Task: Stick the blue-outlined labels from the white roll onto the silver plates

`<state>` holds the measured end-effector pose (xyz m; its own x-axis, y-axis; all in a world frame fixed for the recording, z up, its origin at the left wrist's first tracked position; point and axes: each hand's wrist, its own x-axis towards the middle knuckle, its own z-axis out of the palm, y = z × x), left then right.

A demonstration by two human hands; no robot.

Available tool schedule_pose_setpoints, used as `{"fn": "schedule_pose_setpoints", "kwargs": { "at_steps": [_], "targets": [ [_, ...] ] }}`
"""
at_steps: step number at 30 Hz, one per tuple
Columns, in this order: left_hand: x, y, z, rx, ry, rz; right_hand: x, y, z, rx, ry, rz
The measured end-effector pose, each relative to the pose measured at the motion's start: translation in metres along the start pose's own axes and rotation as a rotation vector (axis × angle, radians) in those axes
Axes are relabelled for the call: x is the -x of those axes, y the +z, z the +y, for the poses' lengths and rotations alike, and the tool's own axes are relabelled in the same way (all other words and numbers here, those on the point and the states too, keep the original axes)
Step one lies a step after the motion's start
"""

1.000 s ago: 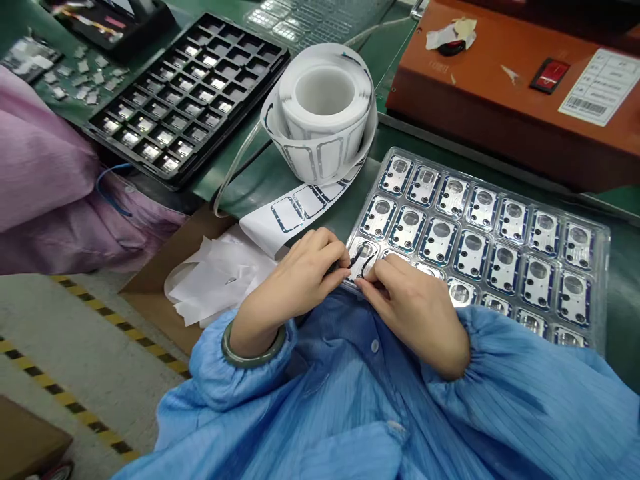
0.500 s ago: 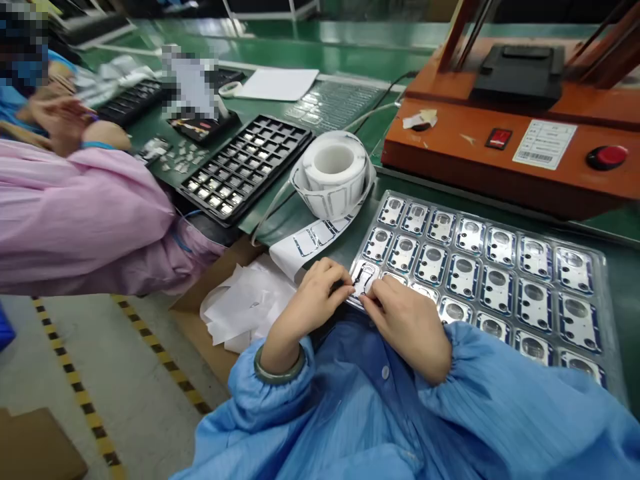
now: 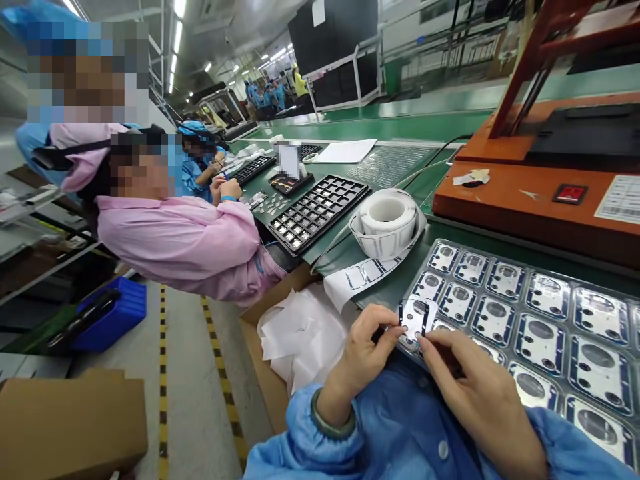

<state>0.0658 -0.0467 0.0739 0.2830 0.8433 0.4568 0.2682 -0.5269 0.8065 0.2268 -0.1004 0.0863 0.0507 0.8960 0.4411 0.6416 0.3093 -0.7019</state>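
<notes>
Label roll (image 3: 387,223) beyond clear tray (image 3: 525,313)

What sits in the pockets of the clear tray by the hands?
Each visible pocket of the clear tray holds a silver plate with dark trim. The right hand and blue sleeve cover the nearest pockets.

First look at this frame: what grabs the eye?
Low in the middle, the left hand and right hand pinch a small white label piece between fingertips at the near corner of a clear tray full of shiny metal parts. Behind it sit a white label roll and an orange machine. At left, a co-worker's pink sleeve leans toward a black tray.
</notes>
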Motion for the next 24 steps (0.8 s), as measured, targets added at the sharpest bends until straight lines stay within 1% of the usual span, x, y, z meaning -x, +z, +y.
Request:
{"fn": "schedule_pose_setpoints", "kwargs": {
  "at_steps": [5,8,10,14,18,24],
  "targets": [
    [0.009,0.006,0.005,0.059,-0.18,0.046,0.001,-0.003,-0.001,0.01,-0.107,0.049],
    [0.013,0.012,0.009,0.154,-0.286,0.074,0.003,-0.003,0.001,0.087,-0.172,0.084],
    [0.014,0.017,0.011,0.212,-0.331,0.084,0.003,-0.002,0.004,0.161,-0.221,0.124],
    [0.015,0.024,0.014,0.237,-0.354,0.109,0.003,-0.002,0.007,0.302,-0.294,0.2],
    [0.018,0.028,0.016,0.269,-0.358,0.125,0.001,-0.004,0.007,0.395,-0.325,0.194],
    [0.024,0.031,0.015,0.278,-0.322,0.171,0.002,-0.008,0.006,0.444,-0.366,0.207]
  ]
}}
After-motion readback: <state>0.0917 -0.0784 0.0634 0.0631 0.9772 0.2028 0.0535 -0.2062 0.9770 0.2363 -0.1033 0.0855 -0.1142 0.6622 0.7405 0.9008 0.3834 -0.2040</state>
